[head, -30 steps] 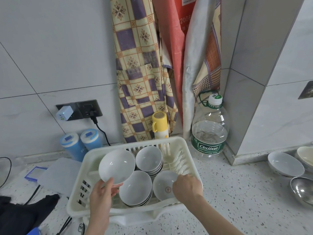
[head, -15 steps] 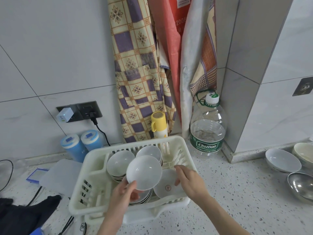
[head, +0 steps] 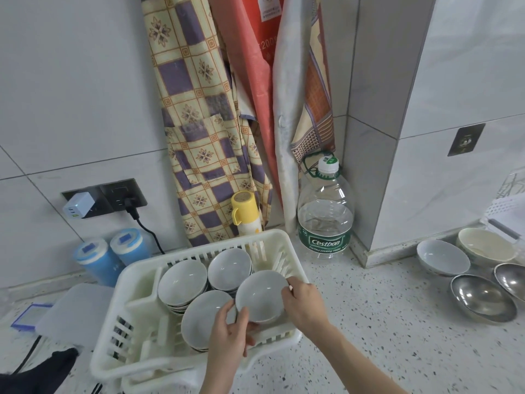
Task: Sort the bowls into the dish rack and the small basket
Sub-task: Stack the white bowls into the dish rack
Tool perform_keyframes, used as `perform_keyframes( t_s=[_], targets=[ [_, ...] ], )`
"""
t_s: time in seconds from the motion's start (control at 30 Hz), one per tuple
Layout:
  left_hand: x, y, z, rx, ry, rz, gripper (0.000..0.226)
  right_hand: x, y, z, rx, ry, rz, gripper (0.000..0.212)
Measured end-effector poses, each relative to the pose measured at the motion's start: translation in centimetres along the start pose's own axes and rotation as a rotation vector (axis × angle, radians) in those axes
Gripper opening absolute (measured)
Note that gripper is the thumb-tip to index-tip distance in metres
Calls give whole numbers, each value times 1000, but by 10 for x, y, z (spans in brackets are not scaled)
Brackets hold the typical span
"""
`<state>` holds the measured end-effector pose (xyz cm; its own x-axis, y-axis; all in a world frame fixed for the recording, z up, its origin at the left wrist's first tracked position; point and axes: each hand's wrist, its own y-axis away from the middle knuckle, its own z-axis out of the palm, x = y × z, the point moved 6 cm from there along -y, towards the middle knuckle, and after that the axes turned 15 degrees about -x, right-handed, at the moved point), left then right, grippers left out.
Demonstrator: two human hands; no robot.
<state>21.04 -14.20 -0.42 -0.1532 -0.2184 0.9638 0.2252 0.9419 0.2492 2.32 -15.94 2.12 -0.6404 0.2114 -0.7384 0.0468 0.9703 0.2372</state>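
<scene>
A white plastic dish rack [head: 136,282] sits on the speckled counter and holds stacks of white bowls [head: 181,282]. Both hands hold one white bowl [head: 260,294] over the rack's right front corner. My left hand [head: 231,331] pinches its near rim and my right hand [head: 305,302] grips its right rim. Whatever lies under this bowl is hidden. At the right, on the counter, stand a white bowl [head: 441,257], a cream bowl [head: 485,245] and two steel bowls [head: 483,297]. A white small basket [head: 502,209] shows at the right edge.
A large water bottle [head: 325,217] stands right behind the rack, a yellow flask [head: 245,214] at its back edge. Two blue canisters [head: 110,254] and a plugged-in cable [head: 145,228] are at the left. A translucent lid [head: 71,311] and dark cloth [head: 34,373] lie front left. Aprons hang on the wall.
My left hand has carried the white bowl from the rack's left side to its right front corner. My right hand has come onto the bowl's right rim.
</scene>
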Motion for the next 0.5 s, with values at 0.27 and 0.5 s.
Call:
perform_keyframes(
  t_s=[0.27, 0.5],
  targets=[
    [-2, 9, 12, -42, -121, 20, 20, -5, -1, 6, 53, 152, 75, 13],
    [-10, 13, 12, 0, -124, -40, 42, -4, -3, 13, -6, 271, 141, 27]
  ],
)
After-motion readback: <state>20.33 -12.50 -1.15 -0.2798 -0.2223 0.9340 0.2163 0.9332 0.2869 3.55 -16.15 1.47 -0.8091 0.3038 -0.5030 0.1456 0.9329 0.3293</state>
